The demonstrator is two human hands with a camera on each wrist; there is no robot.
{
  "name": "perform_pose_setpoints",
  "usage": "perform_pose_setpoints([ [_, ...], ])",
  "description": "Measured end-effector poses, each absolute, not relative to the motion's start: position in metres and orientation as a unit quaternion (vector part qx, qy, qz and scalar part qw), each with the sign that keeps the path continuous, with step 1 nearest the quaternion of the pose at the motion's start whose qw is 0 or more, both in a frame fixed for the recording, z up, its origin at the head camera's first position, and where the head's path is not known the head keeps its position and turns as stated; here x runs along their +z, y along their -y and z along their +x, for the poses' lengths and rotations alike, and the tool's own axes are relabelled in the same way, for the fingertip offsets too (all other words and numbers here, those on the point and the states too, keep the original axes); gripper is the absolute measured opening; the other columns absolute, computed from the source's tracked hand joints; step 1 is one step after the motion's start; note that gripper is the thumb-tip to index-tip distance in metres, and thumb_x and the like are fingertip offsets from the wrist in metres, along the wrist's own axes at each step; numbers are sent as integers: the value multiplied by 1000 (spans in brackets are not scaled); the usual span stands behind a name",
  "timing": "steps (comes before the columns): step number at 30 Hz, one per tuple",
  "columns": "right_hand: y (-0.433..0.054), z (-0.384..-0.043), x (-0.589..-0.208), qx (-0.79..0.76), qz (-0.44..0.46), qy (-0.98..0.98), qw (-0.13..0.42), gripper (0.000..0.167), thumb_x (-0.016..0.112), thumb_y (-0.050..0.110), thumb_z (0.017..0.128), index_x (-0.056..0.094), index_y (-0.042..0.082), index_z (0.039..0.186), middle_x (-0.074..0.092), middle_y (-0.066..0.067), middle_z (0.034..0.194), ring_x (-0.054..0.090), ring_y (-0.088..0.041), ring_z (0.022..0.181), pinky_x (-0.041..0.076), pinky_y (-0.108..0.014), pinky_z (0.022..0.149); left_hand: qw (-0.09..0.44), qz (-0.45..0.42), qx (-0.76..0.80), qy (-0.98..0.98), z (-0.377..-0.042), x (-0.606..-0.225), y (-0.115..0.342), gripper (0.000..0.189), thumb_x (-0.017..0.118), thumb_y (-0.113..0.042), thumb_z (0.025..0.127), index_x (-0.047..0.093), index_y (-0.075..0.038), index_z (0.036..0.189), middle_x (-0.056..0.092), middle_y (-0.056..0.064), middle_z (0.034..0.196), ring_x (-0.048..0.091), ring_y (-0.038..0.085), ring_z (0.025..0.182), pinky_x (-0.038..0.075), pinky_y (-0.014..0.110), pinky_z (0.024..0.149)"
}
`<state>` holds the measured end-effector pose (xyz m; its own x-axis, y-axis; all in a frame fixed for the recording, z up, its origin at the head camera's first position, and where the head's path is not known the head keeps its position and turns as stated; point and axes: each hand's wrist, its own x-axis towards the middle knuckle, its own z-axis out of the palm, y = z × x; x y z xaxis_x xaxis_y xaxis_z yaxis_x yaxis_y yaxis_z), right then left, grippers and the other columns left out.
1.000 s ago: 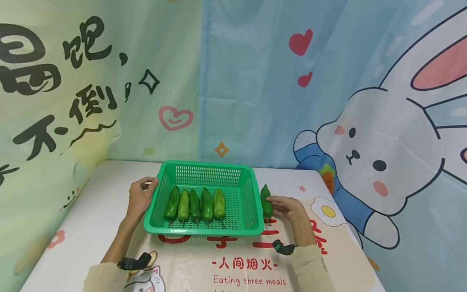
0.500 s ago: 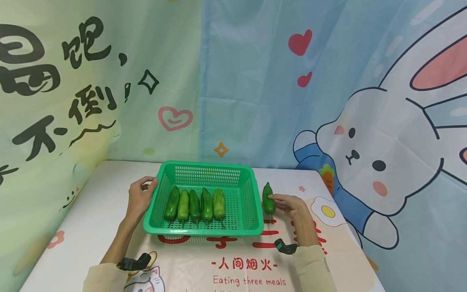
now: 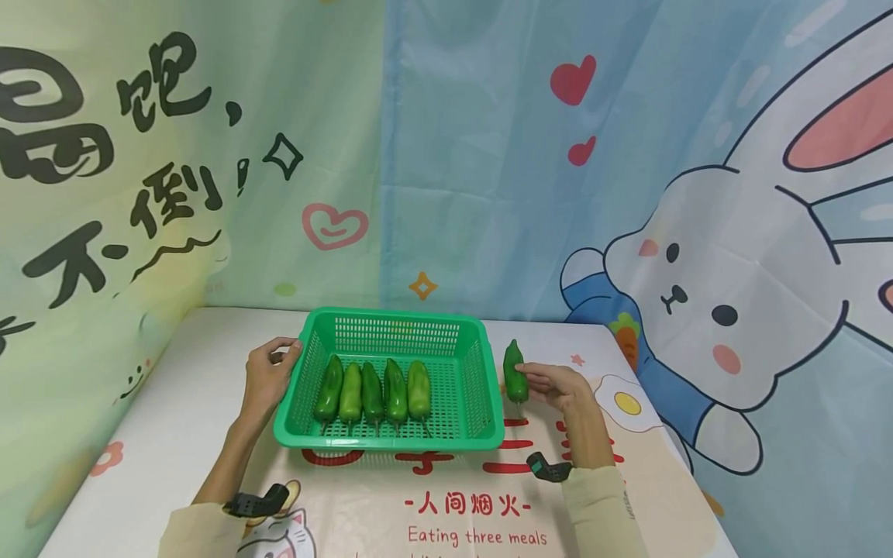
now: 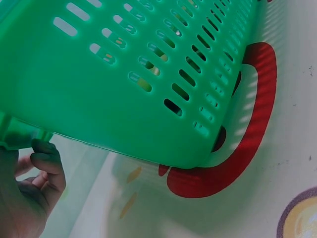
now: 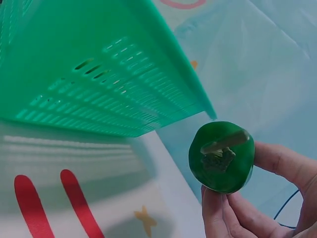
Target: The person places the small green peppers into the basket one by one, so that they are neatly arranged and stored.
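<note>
A green pepper [image 3: 515, 373] is pinched between the thumb and fingers of my right hand [image 3: 558, 385], just right of the basket and apart from it. Its stem end faces the camera in the right wrist view, where the pepper [image 5: 223, 158] hides part of the fingers. My left hand [image 3: 269, 373] grips the left rim of a green plastic basket [image 3: 401, 443] with curled fingers. In the left wrist view those fingers [image 4: 48, 168] lie under the rim. Several green peppers [image 3: 373, 394] lie side by side in the basket's left and middle part, stems toward me.
The basket stands on a table with a printed cover [image 3: 467, 484]. Behind the table hangs a patterned curtain [image 3: 453, 194] with a rabbit drawing on its right side. A black strap device [image 3: 256, 501] sits on the left wrist, and another [image 3: 547, 468] on the right.
My right hand has moved the pepper slightly up and to the right, widening the gap from the basket's side. The left hand and the basket have stayed in place.
</note>
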<state>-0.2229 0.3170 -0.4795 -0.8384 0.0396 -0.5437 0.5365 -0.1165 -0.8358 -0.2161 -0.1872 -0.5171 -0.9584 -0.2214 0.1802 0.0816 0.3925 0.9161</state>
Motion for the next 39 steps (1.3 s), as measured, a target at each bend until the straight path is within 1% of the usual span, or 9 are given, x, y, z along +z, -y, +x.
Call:
perform_pose_setpoints([
  [4, -315, -222, -473, -711, 225, -643, 174, 21, 80, 10, 97, 67, 2, 112, 78, 0, 82, 75, -10, 78, 66, -26, 74, 140, 44, -545, 826, -216, -517, 187, 35, 63, -24, 113, 75, 5, 128, 75, 24, 89, 62, 1, 60, 53, 22, 55],
  [10, -314, -225, -469, -712, 222, -643, 175, 18, 80, 11, 98, 68, 3, 109, 78, 0, 82, 75, -10, 78, 66, -25, 73, 140, 44, -544, 826, -217, -517, 187, 35, 62, -24, 113, 74, 5, 128, 75, 25, 91, 62, 1, 61, 53, 21, 55],
  [18, -312, -226, -464, -717, 211, -642, 174, 8, 79, 9, 97, 71, 7, 98, 78, -1, 81, 76, -10, 77, 66, -26, 73, 145, 42, -540, 828, -217, -516, 187, 34, 63, -22, 112, 75, 6, 127, 76, 28, 93, 62, 0, 61, 52, 20, 55],
  [21, -311, -225, -462, -719, 201, -641, 178, 6, 78, 9, 98, 73, 8, 96, 79, 0, 81, 77, -10, 77, 66, -26, 73, 146, 42, -539, 828, -218, -516, 186, 34, 63, -22, 112, 75, 5, 127, 76, 29, 94, 62, 0, 61, 51, 20, 56],
  [24, -309, -225, -460, -720, 190, -643, 180, 4, 76, 9, 100, 73, 7, 99, 80, 0, 82, 78, -9, 78, 66, -25, 74, 147, 41, -540, 828, -218, -515, 186, 34, 63, -22, 112, 75, 5, 127, 77, 29, 94, 62, -1, 62, 52, 20, 56],
  [28, -305, -224, -458, -720, 178, -646, 181, 7, 76, 10, 100, 72, 5, 104, 80, -1, 85, 78, -10, 80, 66, -25, 75, 146, 41, -543, 826, -218, -515, 186, 34, 63, -22, 112, 74, 5, 128, 77, 30, 94, 62, -1, 62, 52, 20, 56],
  [35, -298, -221, -452, -722, 164, -646, 185, 4, 76, 11, 101, 76, 7, 101, 82, -2, 88, 79, -12, 84, 66, -26, 78, 145, 41, -542, 827, -217, -516, 187, 34, 63, -22, 112, 74, 5, 128, 77, 30, 95, 62, -1, 62, 52, 20, 56],
  [37, -296, -221, -450, -719, 157, -650, 188, 9, 75, 11, 101, 75, 4, 107, 82, -2, 89, 79, -12, 85, 66, -26, 78, 146, 41, -543, 826, -217, -517, 187, 34, 63, -22, 112, 74, 5, 128, 77, 30, 95, 62, -1, 62, 52, 20, 56],
  [39, -294, -221, -450, -714, 154, -656, 188, 17, 74, 11, 101, 71, 0, 115, 81, -1, 89, 78, -11, 85, 65, -25, 78, 146, 42, -543, 826, -217, -517, 187, 34, 63, -22, 112, 74, 5, 128, 77, 30, 95, 62, -1, 61, 52, 20, 56],
])
